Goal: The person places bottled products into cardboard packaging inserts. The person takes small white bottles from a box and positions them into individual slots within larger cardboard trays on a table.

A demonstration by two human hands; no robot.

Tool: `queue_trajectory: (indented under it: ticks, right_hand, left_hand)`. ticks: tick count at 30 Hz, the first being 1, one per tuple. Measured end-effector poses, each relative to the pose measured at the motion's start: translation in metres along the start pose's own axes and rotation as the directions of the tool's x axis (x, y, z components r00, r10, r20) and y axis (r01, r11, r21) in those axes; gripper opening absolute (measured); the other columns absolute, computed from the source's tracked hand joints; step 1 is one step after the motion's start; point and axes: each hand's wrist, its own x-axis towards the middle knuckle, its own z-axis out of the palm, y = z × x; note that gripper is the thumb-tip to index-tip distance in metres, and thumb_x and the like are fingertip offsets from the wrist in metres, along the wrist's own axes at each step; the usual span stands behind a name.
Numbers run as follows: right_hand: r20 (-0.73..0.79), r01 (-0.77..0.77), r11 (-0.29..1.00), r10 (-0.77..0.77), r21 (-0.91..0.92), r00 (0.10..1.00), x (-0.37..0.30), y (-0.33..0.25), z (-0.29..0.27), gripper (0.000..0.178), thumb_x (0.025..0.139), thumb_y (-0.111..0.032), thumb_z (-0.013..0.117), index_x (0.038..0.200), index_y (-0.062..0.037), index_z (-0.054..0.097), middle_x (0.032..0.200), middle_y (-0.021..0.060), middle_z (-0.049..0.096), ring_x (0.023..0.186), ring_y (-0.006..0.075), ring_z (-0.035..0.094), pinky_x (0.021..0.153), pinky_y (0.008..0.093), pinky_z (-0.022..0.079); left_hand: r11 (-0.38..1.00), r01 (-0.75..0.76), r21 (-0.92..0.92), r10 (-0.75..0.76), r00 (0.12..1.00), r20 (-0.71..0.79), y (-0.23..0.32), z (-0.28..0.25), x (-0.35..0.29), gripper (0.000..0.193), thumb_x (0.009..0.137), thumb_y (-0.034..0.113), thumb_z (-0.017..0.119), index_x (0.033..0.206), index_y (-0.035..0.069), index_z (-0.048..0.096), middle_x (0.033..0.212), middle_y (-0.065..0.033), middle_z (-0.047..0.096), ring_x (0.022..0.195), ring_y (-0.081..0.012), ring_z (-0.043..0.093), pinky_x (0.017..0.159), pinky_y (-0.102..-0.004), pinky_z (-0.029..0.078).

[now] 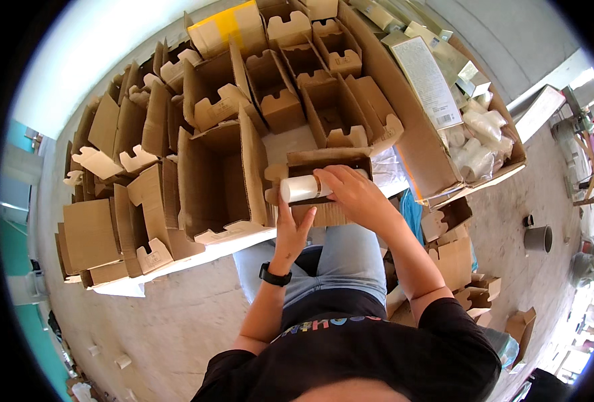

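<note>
The person's right hand (350,191) has its fingers closed over a white bottle (302,189) with a gold-toned band, held lengthwise above a small open box (327,157). The left hand (291,231) meets the bottle's left end from below, thumb apart from the index finger; whether its hidden fingertips grip cannot be told. Just left, a tall box (220,177) stands open, bare brown walls showing inside. More open boxes crowd beyond it. To the right, a large carton (404,110) holds pale slim boxes (427,80) and plastic-wrapped items (488,130). A bare patch of tabletop (287,145) lies among the boxes; the table's near edge (193,256) borders open floor (170,328).
</note>
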Motion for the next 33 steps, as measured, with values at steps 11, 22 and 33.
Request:
queue_trajectory:
  ticks: [11,22,33]
  right_hand:
    - [-0.572,-0.233,0.752,0.632,0.617,0.524,-0.059,0.046,0.008,0.014,0.096,-0.001,0.053,0.108,0.0015,0.06,0.103,0.0066,0.062,0.095,0.013,0.06,0.085,0.0276,0.05]
    - [-0.292,-0.221,0.586,0.652,0.78,0.699,-0.072,0.078,0.059,0.04,0.087,-0.004,0.065,0.125,-0.0037,0.052,0.12,0.0082,0.054,0.106,0.0165,0.055,0.086,0.0295,0.049]
    - [-0.191,-0.294,0.635,0.582,0.715,0.791,-0.063,0.084,0.047,0.065,0.081,0.008,0.058,0.141,-0.0105,0.042,0.089,-0.0016,0.04,0.079,0.0078,0.042,0.071,0.0212,0.039]
  left_hand:
    - [0.999,-0.018,-0.026,0.017,0.999,-0.035,0.004,0.004,0.002,0.091,0.09,0.022,0.066,0.153,0.004,0.002,0.154,-0.0281,0.019,0.143,-0.0382,0.023,0.115,-0.0398,0.023]
    - [1.0,-0.009,0.003,0.009,1.0,-0.022,0.007,0.001,0.002,0.092,0.091,0.027,0.065,0.153,0.005,0.001,0.158,-0.0226,0.012,0.146,-0.0338,0.017,0.117,-0.0398,0.017]
    - [1.0,0.014,-0.015,-0.014,1.0,-0.015,0.008,0.001,0.003,0.094,0.09,0.026,0.067,0.153,0.006,0.001,0.157,-0.0239,0.012,0.145,-0.0347,0.019,0.116,-0.0401,0.019]
